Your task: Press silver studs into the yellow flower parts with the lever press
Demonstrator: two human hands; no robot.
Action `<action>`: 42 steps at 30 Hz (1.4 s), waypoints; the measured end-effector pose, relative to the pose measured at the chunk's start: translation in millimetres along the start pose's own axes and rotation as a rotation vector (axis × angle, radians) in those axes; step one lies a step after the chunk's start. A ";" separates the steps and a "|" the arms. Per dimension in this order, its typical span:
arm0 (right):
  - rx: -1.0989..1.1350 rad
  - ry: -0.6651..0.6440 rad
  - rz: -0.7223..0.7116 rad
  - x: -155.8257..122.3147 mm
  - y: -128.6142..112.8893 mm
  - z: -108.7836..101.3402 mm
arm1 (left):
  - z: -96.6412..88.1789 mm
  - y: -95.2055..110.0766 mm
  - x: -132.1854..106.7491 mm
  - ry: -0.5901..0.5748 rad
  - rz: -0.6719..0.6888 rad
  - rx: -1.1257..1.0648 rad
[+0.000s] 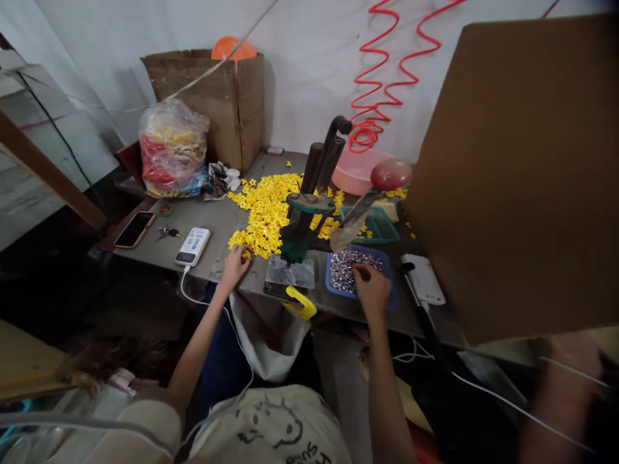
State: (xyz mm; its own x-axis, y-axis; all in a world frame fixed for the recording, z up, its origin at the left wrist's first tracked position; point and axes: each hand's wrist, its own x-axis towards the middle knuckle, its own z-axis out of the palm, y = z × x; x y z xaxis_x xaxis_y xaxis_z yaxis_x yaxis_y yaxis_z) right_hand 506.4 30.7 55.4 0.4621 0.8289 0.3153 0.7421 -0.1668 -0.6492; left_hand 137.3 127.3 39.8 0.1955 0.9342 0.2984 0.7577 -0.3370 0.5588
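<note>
Our left hand (234, 266) is pinching a yellow piece (246, 254); our right hand (374, 290), grip unclear, is curling over beads (341, 270); snagging the tray (386, 260), we could be spilling them.

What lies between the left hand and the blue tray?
In the head view, the green press and metal plate stand between the left hand and the blue tray.

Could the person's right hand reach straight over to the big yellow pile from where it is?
Probably not straight: the right hand is over the blue tray of small shiny pieces, and the hand press stands between it and most of the yellow pile.
</note>
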 end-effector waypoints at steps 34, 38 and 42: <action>0.724 -0.049 -0.005 -51.8 -110.7 20.3 | -1.9 88.2 -52.6 -0.079 0.058 -0.261; 0.824 0.389 0.120 19.9 -115.3 -19.3 | 8.5 83.6 -32.4 -0.048 0.065 -0.094; 1.024 0.122 -0.061 87.3 -176.9 -74.7 | 17.5 86.1 -17.4 -0.057 0.094 -0.061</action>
State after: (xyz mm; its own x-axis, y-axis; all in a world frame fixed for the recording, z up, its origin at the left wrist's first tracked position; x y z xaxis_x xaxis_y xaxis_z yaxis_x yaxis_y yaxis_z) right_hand 451.7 92.6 249.5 0.5257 0.7516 0.3984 0.0229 0.4556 -0.8899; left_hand 210.1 84.1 69.1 0.3007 0.9026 0.3080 0.6955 -0.4285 0.5768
